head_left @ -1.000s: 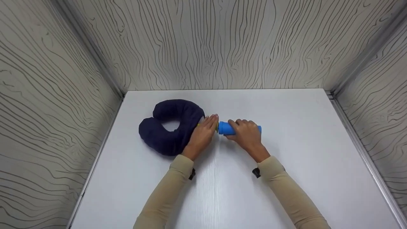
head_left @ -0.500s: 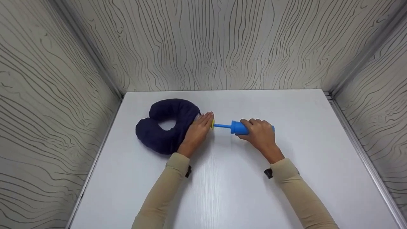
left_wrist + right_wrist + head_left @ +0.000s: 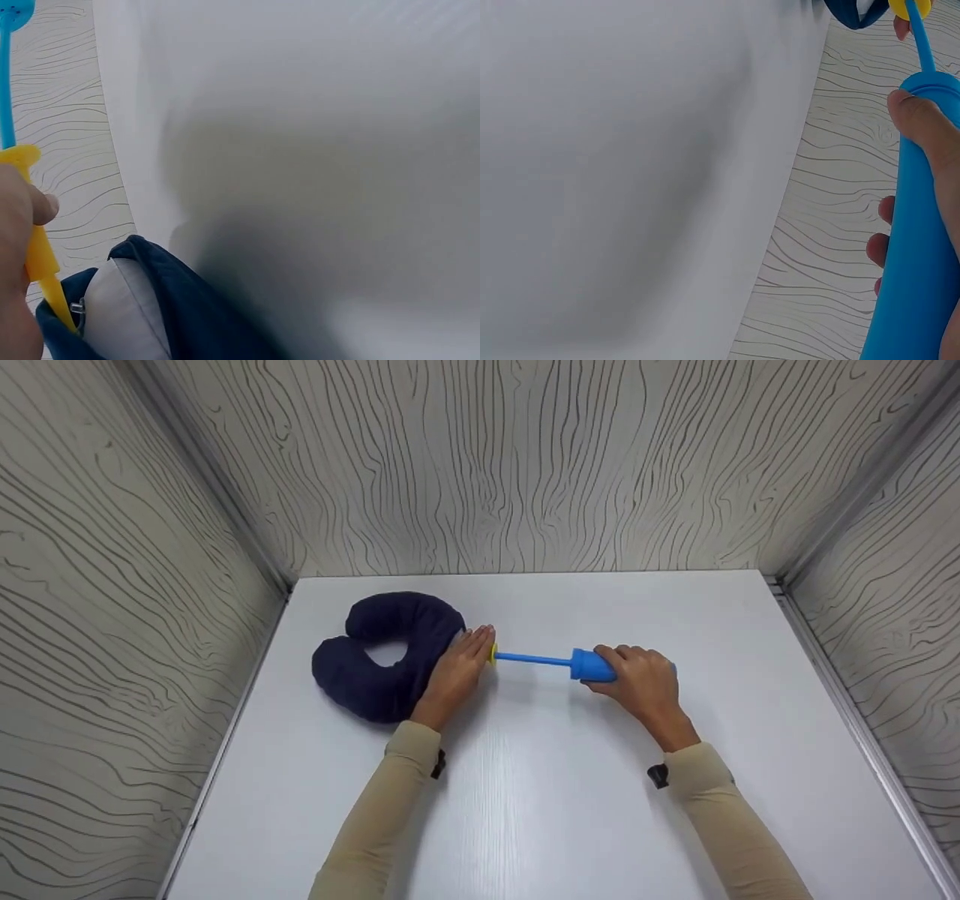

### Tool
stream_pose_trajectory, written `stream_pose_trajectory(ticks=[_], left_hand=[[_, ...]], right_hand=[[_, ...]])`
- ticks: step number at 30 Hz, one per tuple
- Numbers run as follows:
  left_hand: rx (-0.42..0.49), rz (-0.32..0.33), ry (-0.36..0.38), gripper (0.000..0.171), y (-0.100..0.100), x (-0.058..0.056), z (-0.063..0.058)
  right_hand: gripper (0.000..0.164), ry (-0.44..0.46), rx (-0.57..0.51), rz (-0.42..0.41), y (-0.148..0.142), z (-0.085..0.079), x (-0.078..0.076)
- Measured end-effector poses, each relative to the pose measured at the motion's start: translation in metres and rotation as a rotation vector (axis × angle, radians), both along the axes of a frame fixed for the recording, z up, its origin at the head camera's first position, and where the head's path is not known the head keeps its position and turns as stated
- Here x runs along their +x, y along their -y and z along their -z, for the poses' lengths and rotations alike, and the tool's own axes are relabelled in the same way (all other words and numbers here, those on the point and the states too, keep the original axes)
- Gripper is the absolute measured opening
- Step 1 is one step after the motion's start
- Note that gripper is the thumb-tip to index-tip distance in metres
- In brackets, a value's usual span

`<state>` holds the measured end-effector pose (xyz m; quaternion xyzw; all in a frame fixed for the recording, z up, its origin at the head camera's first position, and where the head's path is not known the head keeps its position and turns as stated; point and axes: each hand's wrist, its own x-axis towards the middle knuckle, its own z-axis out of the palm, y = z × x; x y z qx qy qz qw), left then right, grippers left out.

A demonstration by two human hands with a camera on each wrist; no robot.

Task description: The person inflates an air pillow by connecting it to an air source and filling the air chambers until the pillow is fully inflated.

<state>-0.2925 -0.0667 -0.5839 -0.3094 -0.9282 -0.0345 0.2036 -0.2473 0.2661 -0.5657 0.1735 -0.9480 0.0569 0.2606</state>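
Observation:
A navy U-shaped neck pillow (image 3: 375, 697) lies at the left of the table in the head view. Its cover gapes, baring a pale grey inner part (image 3: 126, 315) beside a zipper pull. Into that gap runs the yellow nozzle end (image 3: 41, 259) of a hand pump. My left hand (image 3: 456, 667) holds this yellow end, its thumb across it in the left wrist view. A thin blue rod (image 3: 532, 659) joins it to the pump's blue barrel (image 3: 919, 225). Around the barrel curl the thumb and fingers of my right hand (image 3: 641, 679). The nozzle's tip is hidden inside the cover.
The white table (image 3: 570, 825) carries the pillow and both forearms. Wood-grain panels stand behind it (image 3: 517, 465) and at both sides. Metal rails (image 3: 862, 735) run along its side edges.
My right hand has drawn the blue barrel rightward, and the rod between it and the yellow end now shows at length. My left hand and the pillow have shifted slightly left.

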Motion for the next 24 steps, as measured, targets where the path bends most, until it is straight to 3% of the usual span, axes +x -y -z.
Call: stream_pose_trajectory(ticks=[9, 24], left_hand=[[0.022, -0.008, -0.013, 0.053, -0.009, 0.002, -0.002], [0.068, -0.004, -0.067, 0.048, -0.024, 0.007, -0.005]], right_hand=[[0.065, -0.008, 0.010, 0.031, -0.001, -0.001, 0.002], [0.063, -0.062, 0.022, -0.045, 0.035, -0.005, -0.005]])
